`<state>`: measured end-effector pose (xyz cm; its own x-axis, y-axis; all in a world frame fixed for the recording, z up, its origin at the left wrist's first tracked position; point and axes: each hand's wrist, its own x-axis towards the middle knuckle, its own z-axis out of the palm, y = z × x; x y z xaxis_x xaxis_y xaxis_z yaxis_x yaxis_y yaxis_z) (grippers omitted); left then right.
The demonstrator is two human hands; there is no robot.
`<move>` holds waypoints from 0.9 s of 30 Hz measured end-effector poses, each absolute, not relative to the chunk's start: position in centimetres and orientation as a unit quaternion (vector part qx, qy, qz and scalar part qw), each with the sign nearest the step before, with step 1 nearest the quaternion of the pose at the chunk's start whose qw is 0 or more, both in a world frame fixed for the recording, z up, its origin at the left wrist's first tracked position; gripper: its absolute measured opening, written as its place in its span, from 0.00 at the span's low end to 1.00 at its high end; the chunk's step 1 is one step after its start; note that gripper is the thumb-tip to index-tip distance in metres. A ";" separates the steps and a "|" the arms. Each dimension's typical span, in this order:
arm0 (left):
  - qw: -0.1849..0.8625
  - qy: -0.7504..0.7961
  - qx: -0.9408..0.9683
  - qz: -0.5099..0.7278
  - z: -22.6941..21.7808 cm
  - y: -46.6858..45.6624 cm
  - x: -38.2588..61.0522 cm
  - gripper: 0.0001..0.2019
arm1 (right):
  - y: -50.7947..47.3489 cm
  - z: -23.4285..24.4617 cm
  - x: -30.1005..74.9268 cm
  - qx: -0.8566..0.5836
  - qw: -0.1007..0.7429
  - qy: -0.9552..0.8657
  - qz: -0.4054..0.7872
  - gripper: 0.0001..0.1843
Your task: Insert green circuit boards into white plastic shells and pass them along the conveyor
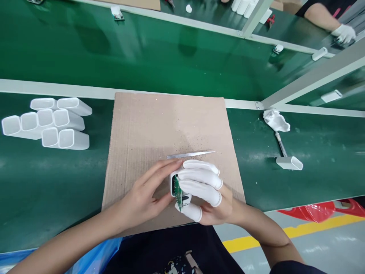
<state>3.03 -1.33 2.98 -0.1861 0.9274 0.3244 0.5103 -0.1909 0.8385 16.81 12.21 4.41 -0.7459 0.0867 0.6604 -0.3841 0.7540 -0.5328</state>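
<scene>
Over the cardboard sheet (142, 125), my bare left hand (152, 188) is closed around a white plastic casing (172, 184) whose open end faces right. My right hand (205, 192), with white finger cots on its fingers, pinches a green circuit board (178, 192) at that opening. Part of the board appears to sit inside the casing; the fingers hide the rest. Just beyond both hands lie metal tweezers (191, 154), pointing right, touched by neither hand.
Several white casings (68, 118) stand grouped at left. On the right, a white lump (276, 120), a metal tool (281, 144) and another casing (289, 163) lie on the green table (256, 152). A green conveyor belt (171, 61) runs behind. Across it, a co-worker's gloved hand (344, 34) shows.
</scene>
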 end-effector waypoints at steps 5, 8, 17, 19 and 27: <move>0.246 0.615 0.568 0.488 2.5 -1.5 3.1 0.31 | 12.2 4.3 16.7 0.057 0.339 -0.872 0.348 0.20; 0.257 0.620 0.563 0.483 2.3 -1.6 3.2 0.31 | 12.1 4.4 16.6 0.044 0.339 -0.875 0.344 0.20; 0.259 0.634 0.557 0.470 2.1 -1.6 3.1 0.29 | 12.0 4.1 16.5 0.020 0.344 -0.879 0.330 0.21; 0.260 0.636 0.557 0.466 2.1 -1.6 3.1 0.29 | 12.0 3.8 16.4 0.015 0.340 -0.883 0.323 0.22; 0.281 0.639 0.529 0.483 2.0 -1.4 3.1 0.27 | 12.9 3.3 16.6 0.024 0.271 -0.911 0.309 0.30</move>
